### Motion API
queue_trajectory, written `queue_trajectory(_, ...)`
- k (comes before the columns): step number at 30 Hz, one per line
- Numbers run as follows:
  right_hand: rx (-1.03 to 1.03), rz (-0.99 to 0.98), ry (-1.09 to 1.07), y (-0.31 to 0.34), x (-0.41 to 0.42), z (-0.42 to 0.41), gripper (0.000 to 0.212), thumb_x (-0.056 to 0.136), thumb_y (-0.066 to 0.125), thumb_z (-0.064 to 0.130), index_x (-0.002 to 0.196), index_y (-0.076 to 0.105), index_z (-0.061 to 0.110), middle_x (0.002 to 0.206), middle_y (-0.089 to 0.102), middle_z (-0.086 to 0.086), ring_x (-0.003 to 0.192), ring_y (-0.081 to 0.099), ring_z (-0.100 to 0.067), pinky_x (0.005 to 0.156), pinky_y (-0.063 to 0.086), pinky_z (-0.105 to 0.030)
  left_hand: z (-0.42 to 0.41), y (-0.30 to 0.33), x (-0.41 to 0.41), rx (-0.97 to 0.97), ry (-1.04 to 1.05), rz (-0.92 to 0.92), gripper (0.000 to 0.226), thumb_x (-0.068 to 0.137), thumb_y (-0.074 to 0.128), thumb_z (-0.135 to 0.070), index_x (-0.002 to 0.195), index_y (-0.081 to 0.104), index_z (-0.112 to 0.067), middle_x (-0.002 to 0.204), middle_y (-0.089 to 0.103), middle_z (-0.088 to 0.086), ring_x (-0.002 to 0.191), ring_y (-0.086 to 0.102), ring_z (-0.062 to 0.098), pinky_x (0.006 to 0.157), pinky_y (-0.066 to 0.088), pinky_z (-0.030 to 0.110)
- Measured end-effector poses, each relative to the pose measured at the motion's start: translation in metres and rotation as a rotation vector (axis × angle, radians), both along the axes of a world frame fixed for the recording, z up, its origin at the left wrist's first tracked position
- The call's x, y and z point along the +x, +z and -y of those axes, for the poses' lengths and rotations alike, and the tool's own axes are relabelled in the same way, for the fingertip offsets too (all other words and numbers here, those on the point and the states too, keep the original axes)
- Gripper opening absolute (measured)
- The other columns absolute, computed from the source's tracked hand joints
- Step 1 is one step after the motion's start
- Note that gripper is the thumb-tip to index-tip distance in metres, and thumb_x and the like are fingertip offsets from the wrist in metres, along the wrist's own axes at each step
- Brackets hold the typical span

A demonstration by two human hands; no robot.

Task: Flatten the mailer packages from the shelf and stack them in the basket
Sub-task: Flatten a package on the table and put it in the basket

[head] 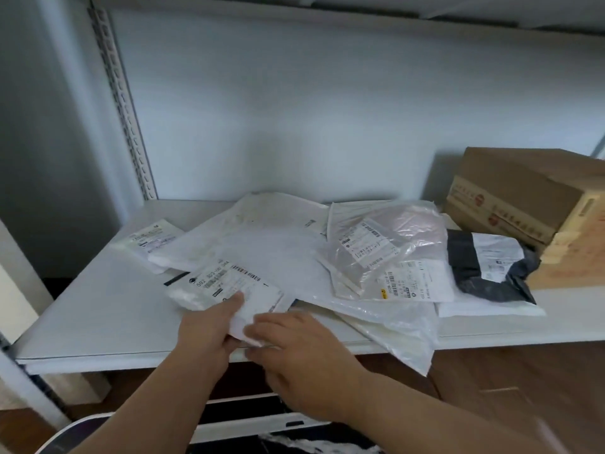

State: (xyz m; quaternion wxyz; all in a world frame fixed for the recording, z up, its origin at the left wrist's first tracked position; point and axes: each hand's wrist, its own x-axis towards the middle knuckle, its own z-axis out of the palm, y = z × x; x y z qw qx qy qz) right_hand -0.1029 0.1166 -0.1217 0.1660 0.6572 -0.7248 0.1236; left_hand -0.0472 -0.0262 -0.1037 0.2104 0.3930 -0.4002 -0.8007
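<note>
Several mailer packages lie in a loose pile on the white shelf (98,322). Nearest me is a small white mailer (226,286) with a barcode label. My left hand (209,329) grips its near edge, thumb on top. My right hand (294,352) holds the same mailer's near right corner, fingers curled at the shelf's front edge. Behind it lies a large white mailer (262,237), a clear plastic one (386,244) with labels, and a black one (484,270) at the right. The basket's rim (262,421) shows below the shelf; its inside is mostly hidden by my arms.
A brown cardboard box (523,194) stands at the shelf's back right, beside a lighter box (576,244). A perforated metal upright (121,106) rises at the left. A clear bag (402,342) hangs over the shelf's front edge. Another shelf board runs overhead.
</note>
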Motion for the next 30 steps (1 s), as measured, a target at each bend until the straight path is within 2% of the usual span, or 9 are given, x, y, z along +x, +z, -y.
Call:
queue_trajectory(2,-0.226,0.209,-0.132,0.005,-0.01,-0.008,0.024,0.083,0.05,0.021,0.094,0.071,0.016,0.1,0.064,-0.002,0.096,0.06,-0.022,0.077,0.049,-0.031,-0.006,-0.005,0.002,0.01,0.018,0.001,0.038,0.085,0.066,-0.002,0.122,0.056,0.0,0.113,0.065,0.018,0.084,0.065,0.028,0.042,0.056,0.031)
queue_trajectory(5,-0.581,0.514,-0.597,0.018,-0.036,-0.02,0.007,0.086,0.06,0.02,0.09,0.063,0.015,0.093,0.053,0.0,0.085,0.054,-0.017,0.07,0.038,-0.025,-0.006,-0.015,0.009,0.02,0.024,0.006,0.044,0.083,0.067,0.002,0.124,0.055,-0.009,0.113,0.067,0.012,0.09,0.066,0.026,0.055,0.059,0.037)
queue_trajectory(10,-0.677,1.064,-1.091,0.031,-0.078,-0.034,0.03,0.088,0.063,0.031,0.116,0.056,0.023,0.122,0.043,-0.015,0.089,0.05,-0.025,0.085,0.044,-0.032,0.005,-0.025,0.021,-0.065,-0.026,0.04,0.046,0.082,0.068,0.002,0.124,0.055,-0.009,0.111,0.068,0.012,0.091,0.066,0.027,0.066,0.054,0.04)
queue_trajectory(14,-0.381,1.179,-1.099,0.039,-0.094,-0.022,0.044,0.092,0.052,0.045,0.136,0.046,0.041,0.136,0.039,-0.018,0.126,0.037,-0.033,0.11,0.03,-0.045,0.009,-0.022,0.022,-0.142,-0.07,0.08,0.036,0.082,0.068,0.002,0.115,0.058,-0.01,0.104,0.069,0.011,0.087,0.067,0.026,0.065,0.053,0.037)
queue_trajectory(17,-0.242,1.2,-1.084,0.036,-0.107,-0.005,0.051,0.091,0.045,0.048,0.14,0.045,0.034,0.144,0.042,-0.011,0.133,0.035,-0.033,0.111,0.028,-0.049,0.014,-0.024,0.024,-0.17,-0.108,0.101,0.032,0.082,0.069,0.001,0.11,0.061,-0.011,0.103,0.07,0.009,0.09,0.068,0.028,0.07,0.055,0.039)
queue_trajectory(21,-0.5,1.474,-1.013,0.034,-0.11,-0.001,0.039,0.096,0.052,0.016,0.131,0.052,-0.001,0.126,0.057,-0.02,0.099,0.06,-0.032,0.084,0.049,-0.039,0.021,-0.028,0.038,-0.238,-0.185,0.133,0.028,0.082,0.07,-0.002,0.107,0.063,-0.011,0.098,0.074,0.008,0.09,0.07,0.029,0.079,0.056,0.045)
queue_trajectory(24,-0.933,1.616,-0.959,0.037,-0.099,-0.005,0.03,0.094,0.056,0.008,0.122,0.06,0.003,0.081,0.057,-0.003,0.06,0.046,-0.01,0.051,0.04,-0.02,0.032,-0.035,0.058,-0.258,-0.229,0.147,0.03,0.083,0.07,-0.003,0.111,0.063,-0.012,0.1,0.074,0.007,0.095,0.069,0.03,0.089,0.053,0.051)
queue_trajectory(27,-1.071,1.477,-0.872,0.041,-0.066,-0.012,0.021,0.087,0.066,0.005,0.106,0.071,0.012,0.089,0.066,0.004,0.067,0.056,-0.005,0.06,0.042,-0.013,0.038,-0.05,0.085,-0.305,-0.306,0.196,0.033,0.08,0.072,-0.005,0.112,0.065,-0.011,0.103,0.074,0.007,0.095,0.07,0.03,0.091,0.051,0.053)
queue_trajectory(30,-0.9,1.463,-0.691,0.037,-0.013,-0.028,0.022,0.084,0.068,0.0,0.097,0.068,0.017,0.075,0.058,0.0,0.063,0.051,-0.01,0.063,0.042,-0.021,0.038,-0.075,0.123,-0.415,-0.288,0.362,0.041,0.072,0.082,-0.014,0.109,0.064,-0.012,0.097,0.074,0.005,0.088,0.072,0.027,0.085,0.055,0.049)
